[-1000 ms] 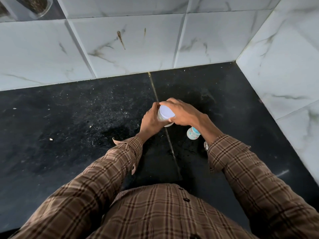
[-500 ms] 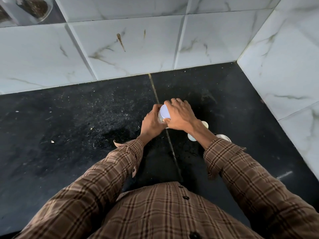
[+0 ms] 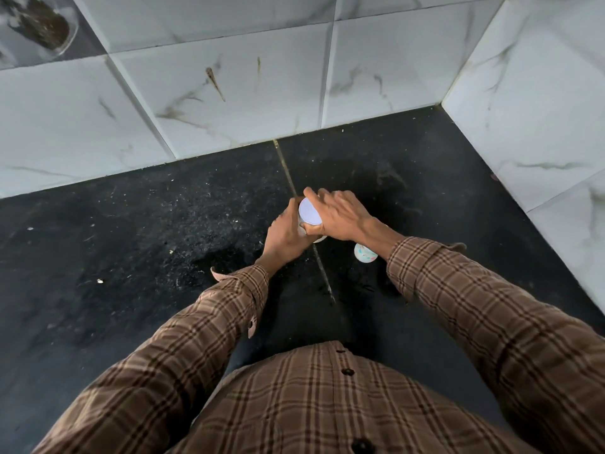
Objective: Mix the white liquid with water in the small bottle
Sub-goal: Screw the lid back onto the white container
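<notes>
place: probably home kitchen | black stone counter (image 3: 131, 244) | marble-look wall tiles (image 3: 229, 93)

Black stone counter (image 3: 137, 244), speckled with pale crumbs and dust, most thickly left of centre. 1 thin tan seam (image 3: 322, 276) runs front to back, splitting it into 2 slabs. White marble-veined wall tiles (image 3: 229, 103) meet its back and right edges, forming a corner. On the right slab, just right of the seam: 1 small white bottle (image 3: 365, 253) with pale coloured marks, partly hidden under a checked sleeve (image 3: 435, 273).
</notes>
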